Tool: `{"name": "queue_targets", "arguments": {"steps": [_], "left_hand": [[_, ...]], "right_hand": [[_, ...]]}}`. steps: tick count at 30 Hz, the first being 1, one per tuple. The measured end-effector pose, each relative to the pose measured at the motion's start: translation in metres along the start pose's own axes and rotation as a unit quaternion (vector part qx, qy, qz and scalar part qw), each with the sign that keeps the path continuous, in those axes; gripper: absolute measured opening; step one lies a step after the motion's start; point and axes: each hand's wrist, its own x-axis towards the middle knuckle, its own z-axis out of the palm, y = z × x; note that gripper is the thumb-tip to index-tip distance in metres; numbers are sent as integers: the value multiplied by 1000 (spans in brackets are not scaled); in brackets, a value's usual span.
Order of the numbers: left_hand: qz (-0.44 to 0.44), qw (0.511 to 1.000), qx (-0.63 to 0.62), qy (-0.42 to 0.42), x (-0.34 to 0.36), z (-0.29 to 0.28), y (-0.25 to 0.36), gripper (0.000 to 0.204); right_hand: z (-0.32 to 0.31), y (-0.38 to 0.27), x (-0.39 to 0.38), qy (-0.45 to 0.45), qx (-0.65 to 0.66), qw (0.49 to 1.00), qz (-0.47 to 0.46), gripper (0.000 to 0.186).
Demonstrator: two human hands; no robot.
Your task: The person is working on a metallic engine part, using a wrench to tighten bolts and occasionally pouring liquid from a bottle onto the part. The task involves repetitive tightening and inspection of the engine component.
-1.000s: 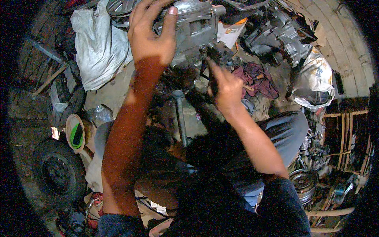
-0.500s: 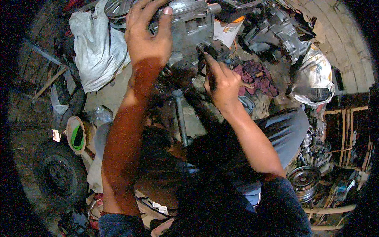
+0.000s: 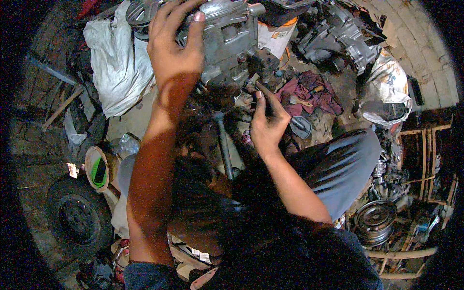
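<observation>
A grey metal engine block stands in front of me, with a round pulley at its left end. My left hand lies over that end, its fingers spread and the thumb apart from them. Just below the block, my right hand pinches a small metal piece between thumb and fingers; its exact kind is too small to tell. The fingertips of the right hand look darkened with grease. Beneath the block a metal tube slants down between my legs.
To the right lie a dark red rag, a grey tray and another metal casing. A white sack is at the left, above a bucket and a tyre. A wheel rim sits by my right knee.
My right hand has drawn back from the block's lower right side, down toward me, and a small metal piece now shows at its fingertips. My left hand stays on the block.
</observation>
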Motion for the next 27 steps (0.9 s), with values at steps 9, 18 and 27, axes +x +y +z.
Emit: {"name": "queue_targets", "arguments": {"steps": [9,18,27], "left_hand": [[5,1000,-12,-8,2,0,1,24],[4,1000,23,6,1,1,0,24],[-20,999,23,12,0,0,2,24]], "right_hand": [[32,8,6,87,-61,990,-93,20],[30,-2,9,87,-91,978,-168,23],[34,-10,-6,77,-110,980,-146,17]]}}
